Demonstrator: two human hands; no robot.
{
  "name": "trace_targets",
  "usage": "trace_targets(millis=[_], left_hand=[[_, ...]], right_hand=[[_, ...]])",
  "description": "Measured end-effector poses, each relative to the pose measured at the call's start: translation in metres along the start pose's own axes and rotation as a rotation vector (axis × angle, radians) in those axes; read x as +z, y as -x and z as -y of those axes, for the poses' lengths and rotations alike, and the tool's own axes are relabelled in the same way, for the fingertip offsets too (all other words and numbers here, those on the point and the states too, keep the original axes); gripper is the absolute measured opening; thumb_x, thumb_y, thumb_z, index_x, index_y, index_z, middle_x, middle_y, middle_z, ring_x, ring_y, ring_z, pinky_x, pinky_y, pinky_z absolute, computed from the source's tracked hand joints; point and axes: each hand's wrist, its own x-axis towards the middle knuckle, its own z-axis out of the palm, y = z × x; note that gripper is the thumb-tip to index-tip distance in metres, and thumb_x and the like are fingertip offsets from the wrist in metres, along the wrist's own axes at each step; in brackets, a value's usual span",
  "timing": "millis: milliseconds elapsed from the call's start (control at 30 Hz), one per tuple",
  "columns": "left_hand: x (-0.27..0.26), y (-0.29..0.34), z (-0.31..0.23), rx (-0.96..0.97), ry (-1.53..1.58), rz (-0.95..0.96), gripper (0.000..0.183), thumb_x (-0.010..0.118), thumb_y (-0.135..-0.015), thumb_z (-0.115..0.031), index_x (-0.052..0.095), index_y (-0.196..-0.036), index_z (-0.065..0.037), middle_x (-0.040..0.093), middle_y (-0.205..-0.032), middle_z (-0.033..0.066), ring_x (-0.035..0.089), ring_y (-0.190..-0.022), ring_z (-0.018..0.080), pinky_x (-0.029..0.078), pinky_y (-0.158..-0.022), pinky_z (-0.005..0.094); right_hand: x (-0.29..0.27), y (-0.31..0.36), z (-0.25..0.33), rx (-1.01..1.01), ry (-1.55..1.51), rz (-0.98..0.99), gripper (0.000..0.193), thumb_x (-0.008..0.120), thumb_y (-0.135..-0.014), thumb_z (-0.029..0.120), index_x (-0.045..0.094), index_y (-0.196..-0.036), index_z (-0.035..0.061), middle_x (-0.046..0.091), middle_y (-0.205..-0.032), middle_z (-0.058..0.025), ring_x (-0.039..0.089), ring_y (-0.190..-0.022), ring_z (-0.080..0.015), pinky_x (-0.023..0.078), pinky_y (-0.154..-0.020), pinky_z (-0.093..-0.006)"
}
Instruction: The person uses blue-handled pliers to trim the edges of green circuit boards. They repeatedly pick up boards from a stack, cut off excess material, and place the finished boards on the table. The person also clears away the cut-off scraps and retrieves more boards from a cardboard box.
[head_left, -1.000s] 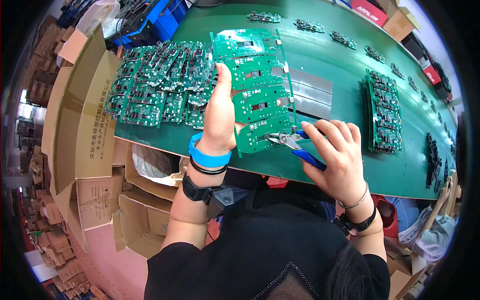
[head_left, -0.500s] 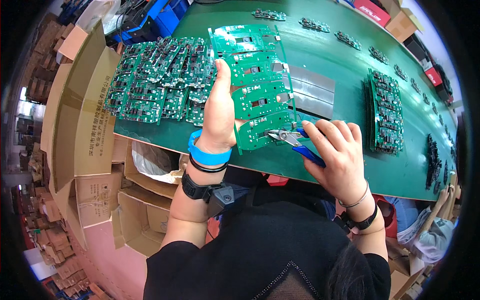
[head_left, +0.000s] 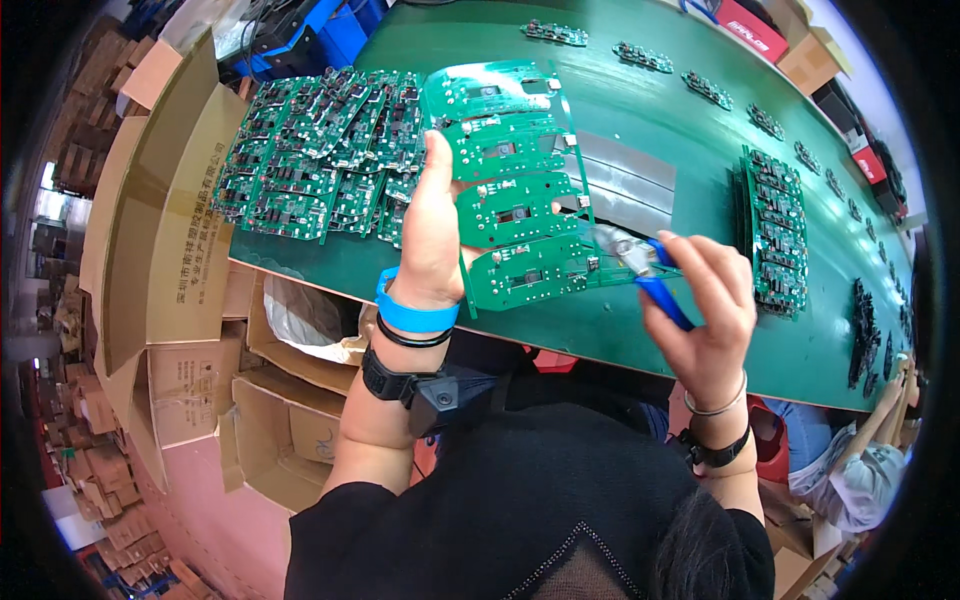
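My left hand is closed around the left edge of a green circuit board panel, its thumb along the near face. The panel is made of several joined boards with cutouts and is held tilted above the table. My right hand grips blue-handled cutting pliers. The pliers' metal jaws, slightly blurred, are at the right edge of the panel, by its lower boards; I cannot tell whether they touch it. Left of my left hand lies a wide pile of populated circuit boards.
The green table carries a stack of board panels at right, grey strips behind the pliers, and a curving row of small boards. Open cardboard boxes stand at left. Another person sits at far right.
My right hand and the pliers have moved right, from the face of the lowest board out to the panel's right edge. The held panel has shifted slightly downward.
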Motion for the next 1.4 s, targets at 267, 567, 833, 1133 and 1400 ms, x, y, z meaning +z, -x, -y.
trace_targets(millis=[267, 567, 833, 1133, 1400], left_hand=[[-0.018, 0.013, 0.024, -0.189, 0.510, 0.237, 0.072, 0.020, -0.099, -0.058, 0.025, -0.148, -0.005, 0.036, -0.146, 0.0239, 0.055, -0.114, 0.0445, 0.055, -0.085, 0.0544], [-0.004, 0.015, 0.040, -0.112, 0.461, 0.169, 0.069, 0.033, -0.098, -0.055, 0.038, -0.141, -0.001, 0.015, -0.150, 0.0318, 0.064, -0.092, 0.0340, 0.061, -0.069, 0.0416], [-0.023, 0.015, 0.039, -0.155, 0.486, 0.223, 0.074, 0.030, -0.097, -0.058, 0.026, -0.147, -0.003, 0.031, -0.145, 0.0314, 0.058, -0.110, 0.0407, 0.059, -0.078, 0.0480], [-0.007, 0.017, 0.048, -0.342, 0.482, 0.225, 0.079, 0.019, -0.096, -0.064, 0.025, -0.148, -0.005, 0.033, -0.145, 0.0283, 0.054, -0.115, 0.0444, 0.055, -0.084, 0.0521], [0.014, 0.027, 0.042, -0.387, 0.411, 0.133, 0.079, 0.020, -0.095, -0.065, 0.023, -0.148, -0.006, 0.039, -0.139, 0.0313, 0.059, -0.105, 0.0475, 0.057, -0.077, 0.0540]], right_hand=[[0.009, 0.005, -0.015, 0.147, 0.026, -0.032, 0.042, 0.074, -0.067, 0.013, 0.064, -0.107, 0.0031, 0.063, -0.099, -0.0107, 0.059, -0.090, -0.0275, 0.042, -0.079, -0.0371], [0.012, 0.008, -0.013, 0.138, 0.094, 0.033, 0.051, 0.074, -0.067, 0.017, 0.061, -0.115, 0.0062, 0.061, -0.106, -0.0091, 0.057, -0.096, -0.0257, 0.039, -0.085, -0.0387], [-0.033, 0.063, -0.038, 0.205, 0.009, 0.412, 0.058, 0.074, -0.067, 0.018, 0.058, -0.121, 0.0060, 0.059, -0.110, -0.0099, 0.054, -0.108, -0.0282, 0.034, -0.100, -0.0424], [-0.014, 0.044, -0.034, 0.151, -0.178, 0.147, 0.039, 0.070, -0.079, 0.010, 0.059, -0.116, 0.0042, 0.060, -0.102, -0.0149, 0.058, -0.095, -0.0338, 0.047, -0.083, -0.0400], [0.016, -0.004, -0.024, 0.041, -0.403, 0.238, 0.007, 0.064, -0.079, 0.004, 0.058, -0.081, 0.0010, 0.059, -0.080, -0.0134, 0.058, -0.077, -0.0344, 0.047, -0.067, -0.0412]])
